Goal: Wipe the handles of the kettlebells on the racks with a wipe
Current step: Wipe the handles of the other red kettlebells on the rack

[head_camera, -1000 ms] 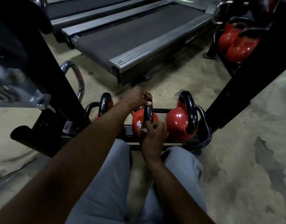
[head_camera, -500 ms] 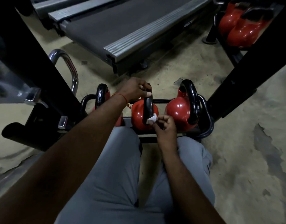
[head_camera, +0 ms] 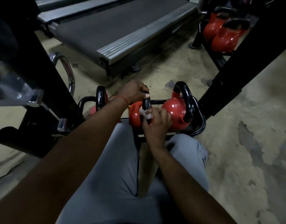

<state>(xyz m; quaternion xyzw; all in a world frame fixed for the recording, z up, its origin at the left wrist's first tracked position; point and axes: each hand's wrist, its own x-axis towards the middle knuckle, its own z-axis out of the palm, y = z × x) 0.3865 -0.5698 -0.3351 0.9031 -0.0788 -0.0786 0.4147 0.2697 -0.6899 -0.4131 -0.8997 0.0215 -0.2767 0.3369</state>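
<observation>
Left hand (head_camera: pixel 134 92) grips the glossy black handle (head_camera: pixel 146 105) of the middle red kettlebell (head_camera: pixel 135 116); right hand (head_camera: pixel 156 126) pinches a crumpled white wipe (head_camera: pixel 145 114) against the handle's near side.

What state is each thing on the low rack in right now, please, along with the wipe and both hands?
Middle kettlebell: upright on the rack, handle gripped.
Right kettlebell: upright on the rack, handle free.
Left kettlebell: partly hidden behind the forearm.
Wipe: crumpled, pressed against the middle handle.
Left hand: grips the top of the middle handle.
Right hand: pinches the wipe.
</observation>
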